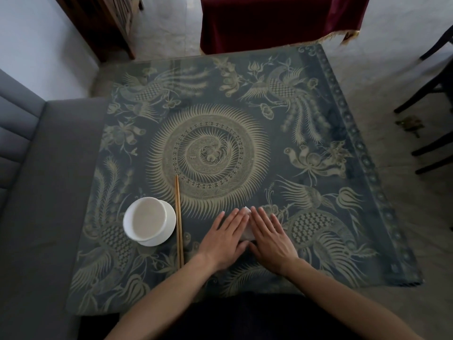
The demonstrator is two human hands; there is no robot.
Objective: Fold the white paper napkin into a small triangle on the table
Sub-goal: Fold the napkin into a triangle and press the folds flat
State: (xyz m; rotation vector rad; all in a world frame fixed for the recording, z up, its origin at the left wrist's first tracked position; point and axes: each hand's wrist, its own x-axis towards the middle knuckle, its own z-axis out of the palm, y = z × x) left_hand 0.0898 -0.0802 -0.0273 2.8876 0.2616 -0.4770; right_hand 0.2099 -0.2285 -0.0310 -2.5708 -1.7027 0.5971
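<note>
This looks like a dining corner in a home. The square surface (318, 168) wears a dark blue cloth printed with pale birds and flowers, and it is laid with a white bowl (146, 219) on a saucer (169, 227) beside wooden chopsticks (178, 222). A grey sofa (49, 192) adjoins it, with dark chair legs (426, 94) on a pale floor.

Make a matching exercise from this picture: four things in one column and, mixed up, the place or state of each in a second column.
Things:
1. napkin
2. chopsticks
3. white cup
4. hands: left hand, right hand

Places or states:
A. flat, fingers straight
B. mostly hidden under the hands
C. on a saucer, at the left
D. between cup and hands

Pairs: 1-B, 2-D, 3-C, 4-A
</note>
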